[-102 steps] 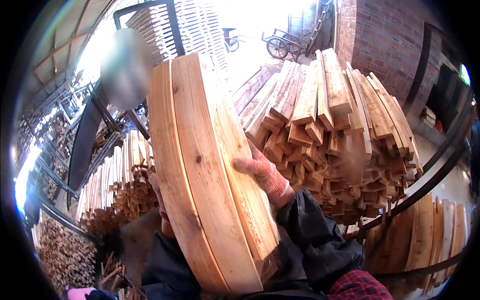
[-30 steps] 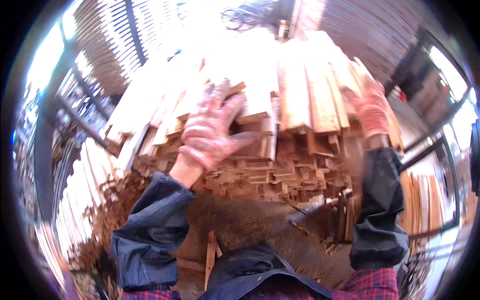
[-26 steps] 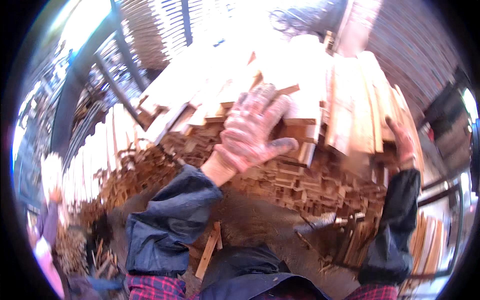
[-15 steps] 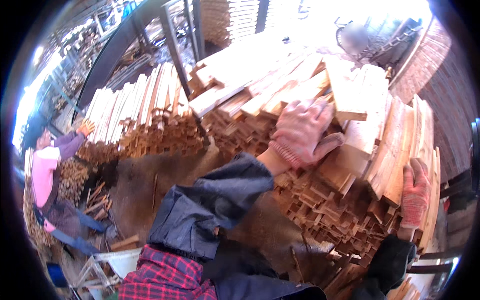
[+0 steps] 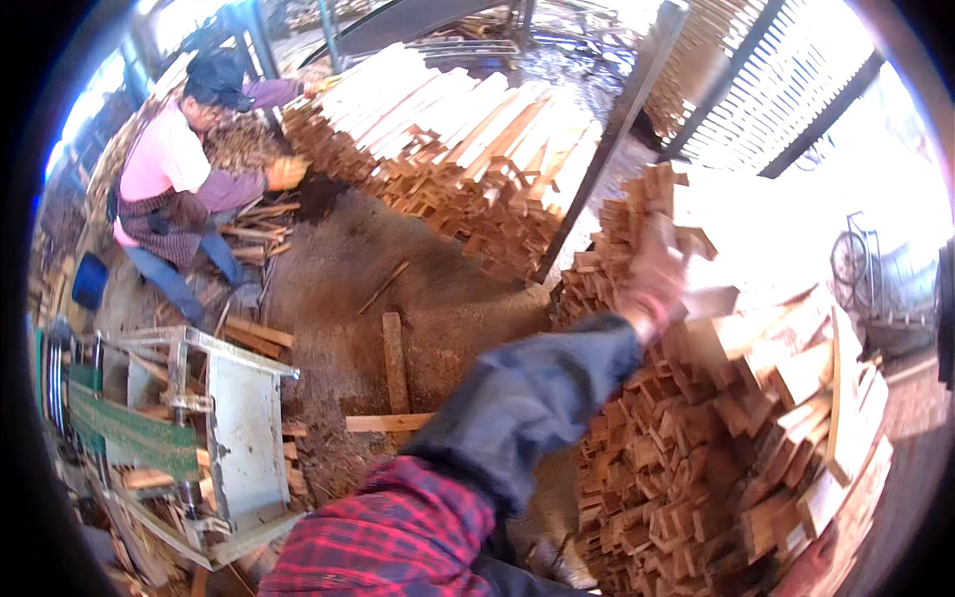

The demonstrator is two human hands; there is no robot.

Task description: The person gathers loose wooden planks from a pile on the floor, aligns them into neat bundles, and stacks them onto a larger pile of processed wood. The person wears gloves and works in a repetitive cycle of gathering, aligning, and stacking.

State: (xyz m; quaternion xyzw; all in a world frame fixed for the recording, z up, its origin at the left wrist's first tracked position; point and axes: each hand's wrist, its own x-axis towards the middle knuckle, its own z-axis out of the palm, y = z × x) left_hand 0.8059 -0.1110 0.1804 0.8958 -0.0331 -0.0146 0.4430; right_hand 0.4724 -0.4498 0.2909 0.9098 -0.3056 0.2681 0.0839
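My left hand (image 5: pixel 659 269), in a pale reddish work glove, reaches out over the near stack of sawn wood pieces (image 5: pixel 657 458). Motion smears its fingers, so whether they grip a piece cannot be told. Close by the hand are the end of a board (image 5: pixel 711 301) and a short piece (image 5: pixel 694 242) on top of the stack. Longer planks (image 5: pixel 844 398) lie tilted along the stack's right side. A dark sleeve over a red checked one covers my left arm. I cannot make out my right hand.
A metal post (image 5: pixel 622 139) stands between the near stack and a farther stack of pale boards (image 5: pixel 468 119). At the far left a co-worker (image 5: pixel 164 169) bends beside that stack. A metal-framed machine with a green belt (image 5: pixel 134 433) stands left; loose sticks (image 5: pixel 395 363) lie on the floor.
The view has swung left, bringing the co-worker and machine further in. My left hand has moved off the boards toward the stack's far left end; my right hand has dropped out of sight.
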